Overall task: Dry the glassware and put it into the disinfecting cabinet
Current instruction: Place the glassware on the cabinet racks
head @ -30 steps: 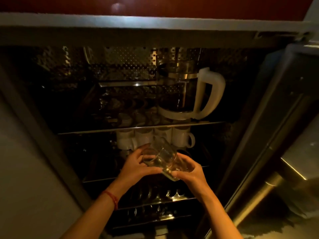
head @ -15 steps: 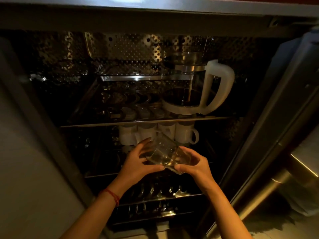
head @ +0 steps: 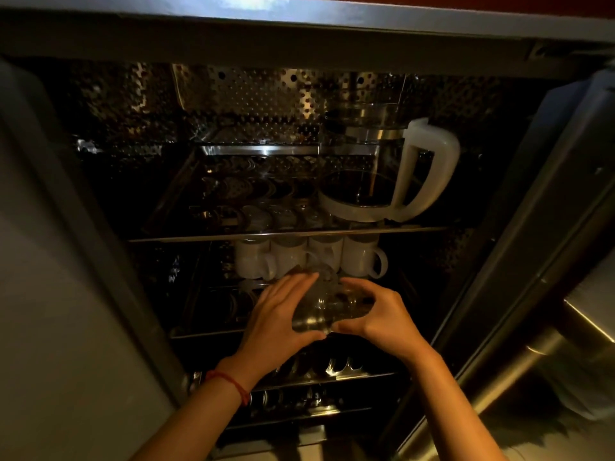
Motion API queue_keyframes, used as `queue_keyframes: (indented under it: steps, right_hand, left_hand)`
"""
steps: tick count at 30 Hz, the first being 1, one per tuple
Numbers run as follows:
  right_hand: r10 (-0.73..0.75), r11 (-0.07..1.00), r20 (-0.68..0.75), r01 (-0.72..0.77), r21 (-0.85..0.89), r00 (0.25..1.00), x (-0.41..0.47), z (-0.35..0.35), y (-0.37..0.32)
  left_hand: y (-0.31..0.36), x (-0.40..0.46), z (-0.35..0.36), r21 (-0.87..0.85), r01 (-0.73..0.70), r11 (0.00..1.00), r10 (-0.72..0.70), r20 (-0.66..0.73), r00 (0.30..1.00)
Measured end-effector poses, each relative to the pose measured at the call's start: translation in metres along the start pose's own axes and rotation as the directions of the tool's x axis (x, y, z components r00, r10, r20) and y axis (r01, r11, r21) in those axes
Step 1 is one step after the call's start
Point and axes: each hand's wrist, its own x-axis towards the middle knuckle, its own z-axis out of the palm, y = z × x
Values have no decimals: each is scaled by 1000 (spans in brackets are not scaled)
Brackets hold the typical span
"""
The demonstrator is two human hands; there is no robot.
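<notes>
Left hand: my left hand (head: 278,314) is curled round the clear drinking glass (head: 321,309), gripping its left side.
Right hand: my right hand (head: 382,319) pinches the glass from the right.
Glass: held tilted at the mouth of the open steel disinfecting cabinet (head: 233,94), just in front of the white ceramic mugs (head: 357,259) on the middle wire shelf (head: 213,331).
Progress: drying looks done, though it's dim; the glass is not yet set down.
Already stored: the clear jug with white plastic handle (head: 392,174) sits above.
</notes>
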Motion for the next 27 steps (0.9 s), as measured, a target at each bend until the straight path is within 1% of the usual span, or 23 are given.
queue_keyframes:
  steps: [2,6,9,11,13,16,21,25,27]
  right_hand:
    - [-30,998,18,30,-53,999,1,1,-5]
    - [-78,985,51,85,-151,996,4,5,-10]
    - [-110,963,69,124,-239,992,5,9,-14]
    - [-139,952,88,158,-264,986,5,11,-16]
    - [-167,939,105,191,-285,980,6,14,-18]
    - [-198,937,101,218,-274,975,5,18,-22]
    - [-198,969,40,202,-140,979,10,28,-26]
    - [-144,990,-7,144,7,990,17,45,-25]
    - [-125,991,-10,126,52,992,20,50,-26]
  left_hand:
    - [-2,1,4,45,-46,998,47,-10,999]
    - [-5,3,7,110,-76,991,75,9,997]
    - [-10,-1,9,155,-55,986,51,25,998]
    - [-12,-4,10,129,-28,991,25,25,999]
    - [-12,-5,9,72,21,997,-24,44,999]
    - [-11,-6,8,-45,137,990,-135,56,989]
    - [-14,-5,6,-286,262,922,-276,-8,961]
    - [-16,-5,-1,-451,306,839,-353,-22,935]
    - [-20,-7,-2,-493,320,809,-382,-27,924]
